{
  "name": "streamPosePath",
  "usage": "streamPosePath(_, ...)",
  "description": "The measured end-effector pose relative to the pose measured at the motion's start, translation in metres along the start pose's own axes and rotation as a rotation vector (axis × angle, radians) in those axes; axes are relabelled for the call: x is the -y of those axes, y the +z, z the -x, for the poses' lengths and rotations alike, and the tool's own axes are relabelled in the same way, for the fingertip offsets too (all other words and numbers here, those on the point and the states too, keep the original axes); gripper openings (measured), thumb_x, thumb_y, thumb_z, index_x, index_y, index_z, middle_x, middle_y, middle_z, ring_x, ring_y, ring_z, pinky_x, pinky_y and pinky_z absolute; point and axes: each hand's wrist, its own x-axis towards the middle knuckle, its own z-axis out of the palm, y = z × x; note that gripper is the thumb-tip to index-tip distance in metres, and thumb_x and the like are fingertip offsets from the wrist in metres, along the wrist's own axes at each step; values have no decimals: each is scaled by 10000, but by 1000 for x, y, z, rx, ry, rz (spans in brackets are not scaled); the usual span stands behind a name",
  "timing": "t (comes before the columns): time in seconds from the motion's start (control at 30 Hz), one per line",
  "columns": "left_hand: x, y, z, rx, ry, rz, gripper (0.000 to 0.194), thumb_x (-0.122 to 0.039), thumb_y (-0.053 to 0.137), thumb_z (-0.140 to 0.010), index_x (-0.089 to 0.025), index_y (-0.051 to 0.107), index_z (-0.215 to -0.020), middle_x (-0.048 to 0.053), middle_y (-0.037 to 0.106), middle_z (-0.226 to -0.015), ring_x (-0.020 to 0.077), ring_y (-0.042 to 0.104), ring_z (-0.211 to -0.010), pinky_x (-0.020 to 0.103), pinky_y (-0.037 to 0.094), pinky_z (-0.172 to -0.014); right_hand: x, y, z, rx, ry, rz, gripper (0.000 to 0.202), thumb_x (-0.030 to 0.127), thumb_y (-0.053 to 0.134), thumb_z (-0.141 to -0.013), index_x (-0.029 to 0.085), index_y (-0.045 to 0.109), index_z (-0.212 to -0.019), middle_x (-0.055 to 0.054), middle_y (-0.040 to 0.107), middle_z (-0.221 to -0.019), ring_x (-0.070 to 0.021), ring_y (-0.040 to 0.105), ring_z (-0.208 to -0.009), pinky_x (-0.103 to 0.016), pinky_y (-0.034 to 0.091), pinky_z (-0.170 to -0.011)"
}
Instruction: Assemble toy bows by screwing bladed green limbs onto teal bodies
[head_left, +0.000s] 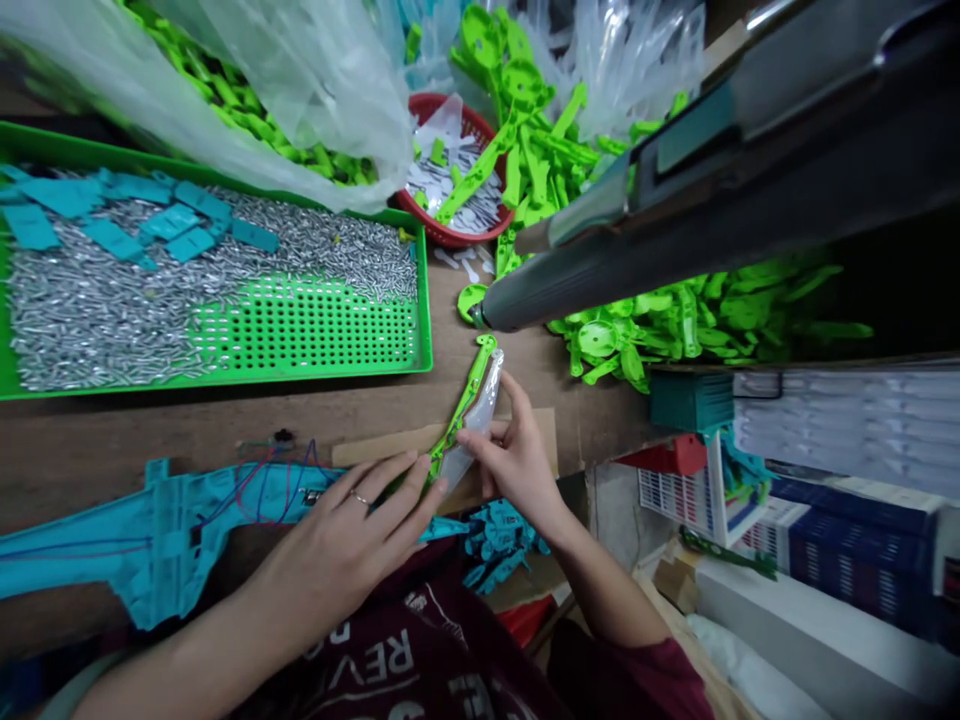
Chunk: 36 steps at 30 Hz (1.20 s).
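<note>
A long, narrow bright-green plastic part lies tilted near the table's front edge. A translucent whitish plastic piece is alongside it, partly covering its right side. My left hand, with a ring on one finger, holds the lower end of the green part under its fingertips. From the right, my right hand grips the translucent piece, thumb on top and index finger along its far edge. Beside my left hand lies a large blue plastic part with red and blue wires. The undersides of both pieces are hidden.
A green tray of small metal screws and blue pieces stands at left. Behind it are a red basket and heaped green parts. A dark power-tool-like device juts in from the upper right, its tip close above the green part.
</note>
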Motion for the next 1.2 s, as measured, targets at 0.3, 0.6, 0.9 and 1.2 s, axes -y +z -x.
streamPosePath(0.3,0,0,0,-31,5,20,425,-165,518,-943,-108,596,-1356,147,649,-1358,334,580,-1242,465,547,-961,-6,-1,-1,-13,-38,10,978,364,764,-838,326,135,-1586,104,568,-571,-80,444,-317,-185,349,-267)
streamPosePath(0.6,-5,-4,-6,-2,-52,39,401,-200,421,-997,-126,612,-1341,121,664,-1335,320,591,-1213,463,526,-961,-4,0,0,-37,-32,54,981,353,742,-857,353,109,-1606,116,545,-559,-68,415,-308,-164,335,-249)
streamPosePath(0.9,-12,-20,-49,138,-304,61,286,-74,491,-911,-162,709,-1073,90,719,-1001,277,660,-953,421,564,-823,-8,-1,0,-50,-73,-4,912,334,740,-854,332,194,-1584,112,565,-551,-66,429,-301,-163,345,-263)
streamPosePath(1.2,5,-7,-105,168,-773,573,350,-127,488,-944,-192,599,-1269,92,689,-1194,277,682,-1025,445,558,-861,-18,8,2,-162,-196,-119,588,310,755,-827,352,506,-1357,8,602,-1023,-47,573,-507,-188,452,-381)
